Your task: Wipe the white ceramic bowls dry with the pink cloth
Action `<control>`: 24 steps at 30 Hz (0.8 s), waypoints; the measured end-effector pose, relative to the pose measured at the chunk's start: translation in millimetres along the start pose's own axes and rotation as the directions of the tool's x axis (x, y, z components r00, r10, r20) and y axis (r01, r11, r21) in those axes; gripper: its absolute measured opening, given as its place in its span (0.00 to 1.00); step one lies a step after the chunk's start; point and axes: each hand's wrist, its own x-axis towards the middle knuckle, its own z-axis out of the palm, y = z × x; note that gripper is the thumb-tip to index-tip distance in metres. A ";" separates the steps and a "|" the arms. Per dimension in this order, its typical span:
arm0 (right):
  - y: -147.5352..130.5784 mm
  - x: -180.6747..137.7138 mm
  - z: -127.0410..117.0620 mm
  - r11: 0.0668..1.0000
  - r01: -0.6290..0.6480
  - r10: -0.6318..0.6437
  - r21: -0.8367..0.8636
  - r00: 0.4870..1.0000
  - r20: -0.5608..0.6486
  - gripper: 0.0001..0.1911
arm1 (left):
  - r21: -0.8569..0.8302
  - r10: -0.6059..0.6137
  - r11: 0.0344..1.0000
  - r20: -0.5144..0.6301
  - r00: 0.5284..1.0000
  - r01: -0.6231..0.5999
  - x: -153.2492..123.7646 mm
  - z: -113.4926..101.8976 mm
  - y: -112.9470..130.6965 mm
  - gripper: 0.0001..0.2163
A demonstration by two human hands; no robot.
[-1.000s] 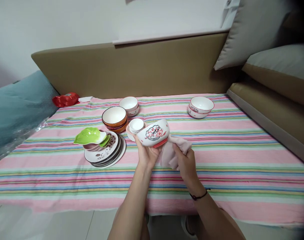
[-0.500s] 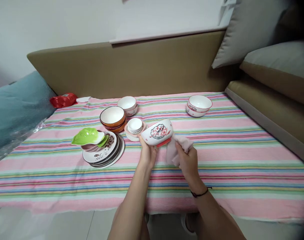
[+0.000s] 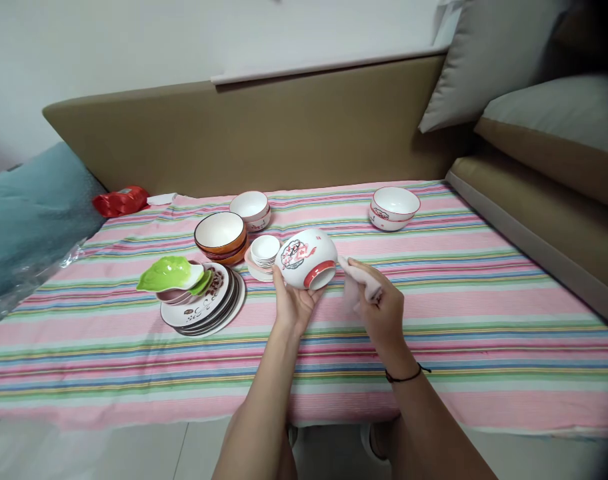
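Note:
A white bowl (image 3: 309,257) with a red and black flower print is tilted on its side above the cloth-covered seat, its red-ringed foot turned toward the lower right. My left hand (image 3: 291,303) is closed on it from below and the left. Bunched in my right hand (image 3: 384,310) is a pale pink cleaning cloth (image 3: 367,277), its upper end close to the bowl's right side; I cannot tell whether they touch. Just left of the held bowl, several small white bowls (image 3: 265,247) are stacked on a pinkish dish.
A stack of plates (image 3: 204,310) bears a green leaf-shaped dish (image 3: 169,273). Behind are orange-brown bowls (image 3: 221,233) and patterned white bowls (image 3: 250,208). Two more stacked bowls (image 3: 395,207) stand at right on the striped cloth (image 3: 459,287). A red package (image 3: 121,201) lies far left.
The bowl has rolled over in my left hand, its foot now facing me more. My right hand with the cloth has shifted slightly right, and the view has moved a little.

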 end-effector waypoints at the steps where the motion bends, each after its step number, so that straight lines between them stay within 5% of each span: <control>1: -0.6 0.0 -0.6 0.997 0.077 -0.077 -0.016 0.997 -0.002 0.21 | -0.008 -0.004 1.000 0.007 1.000 0.004 0.3 0.0 0.4 0.33; 5: -5.1 -2.3 2.1 0.951 0.310 -0.307 -0.021 0.947 0.091 0.25 | -0.008 0.010 1.000 -0.001 1.000 -0.010 0.9 0.5 -2.8 0.32; 8: -8.2 -4.4 7.6 0.945 0.326 -0.319 -0.035 0.938 0.133 0.25 | -0.023 0.006 1.000 0.008 1.000 -0.006 1.3 0.2 -7.7 0.33; 11: -9.4 -4.9 12.7 0.982 0.187 -0.187 0.004 0.982 0.030 0.22 | -0.041 0.029 0.999 0.010 1.000 -0.029 1.8 -0.1 -10.2 0.33; 14: -9.0 -4.9 15.9 0.984 -0.137 0.142 0.111 0.989 -0.040 0.15 | -0.053 0.095 0.994 0.011 0.995 -0.095 1.6 0.4 -9.1 0.32; 16: -7.8 -5.5 17.4 0.885 -0.429 0.439 0.181 0.898 -0.017 0.13 | -0.063 0.131 0.990 0.023 0.991 -0.129 0.8 1.2 -7.8 0.32; 18: -6.7 -6.4 18.9 0.713 -0.647 0.666 0.271 0.746 0.029 0.15 | -0.079 0.153 0.986 0.046 0.987 -0.149 -0.2 2.0 -7.1 0.32; 20: -6.6 -7.1 20.3 0.557 -0.735 0.771 0.388 0.630 0.087 0.16 | -0.096 0.177 0.981 0.059 0.982 -0.170 -0.7 2.4 -7.5 0.32; 24: -11.3 -6.2 22.3 0.305 -0.791 0.838 0.530 0.487 0.245 0.17 | -0.080 0.212 0.975 0.040 0.976 -0.208 0.9 1.0 -10.5 0.30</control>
